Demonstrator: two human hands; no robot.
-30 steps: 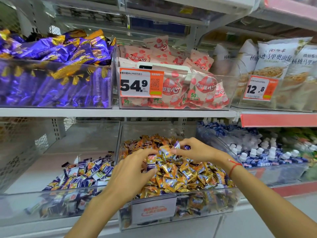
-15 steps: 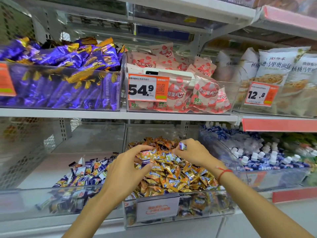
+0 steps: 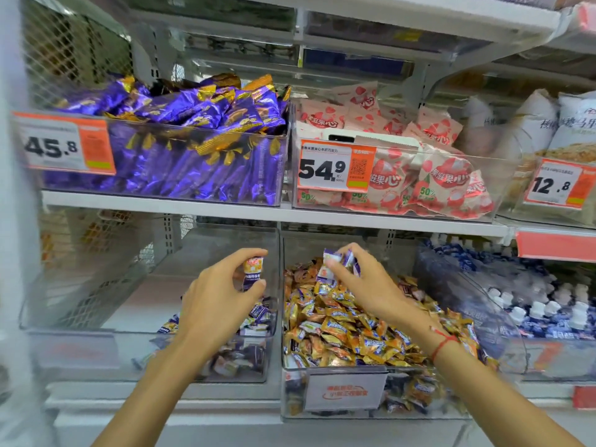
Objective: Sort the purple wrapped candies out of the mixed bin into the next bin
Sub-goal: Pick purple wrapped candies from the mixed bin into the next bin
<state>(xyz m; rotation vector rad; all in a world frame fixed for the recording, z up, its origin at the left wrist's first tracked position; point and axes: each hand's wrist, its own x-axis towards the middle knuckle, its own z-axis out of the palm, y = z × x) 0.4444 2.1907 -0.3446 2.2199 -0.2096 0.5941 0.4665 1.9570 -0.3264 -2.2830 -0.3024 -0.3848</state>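
Head: purple-white candies (image 3: 335, 264); crinkled wrappers

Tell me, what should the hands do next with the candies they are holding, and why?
Probably let go with the left hand first. It pinches a purple candy already above the left bin, where the other purple ones lie. The right hand holds purple candies over the mixed bin, so it should likely cross over afterwards.

The left hand (image 3: 216, 301) has carried its purple candy (image 3: 252, 273) over the next bin (image 3: 96, 333).
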